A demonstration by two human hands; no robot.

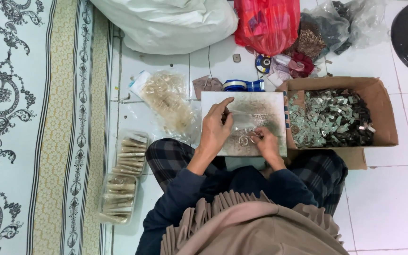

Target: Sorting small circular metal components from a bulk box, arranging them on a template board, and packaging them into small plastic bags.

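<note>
- Nearest to us, our lap in dark checked trousers [166, 158] carries a flat grey work board [260, 106], which lies level across the knees.
- On that board our right hand [266, 144] pinches a small metal ring piece [244, 140] near the lower edge; thumb and fingertips are closed on it, though the piece is too small to make out in detail.
- Our left hand [214, 128] rests just beside it, fingers loosely bent and the forefinger stretched up the board; we cannot tell whether it grips anything.
- To do this well, we judge, we should keep the left hand pressing the board steady and work the tiny piece close to the middle, so nothing slides off into the lap.
- To our left on the white tiles lie clear packets of finished pieces [126, 177], stacked in rows, near the patterned carpet [19, 118].
- To our right, touching the board, stands an open cardboard box [383, 113] heaped with small metal parts [329, 118]; it is within easy reach.
- Beyond the board lie a clear bag of pale bits [168, 99] and a blue tape roll [243, 85].
- Farthest off sit a big white sack [166, 23] and a red plastic bag [266, 23].
</note>
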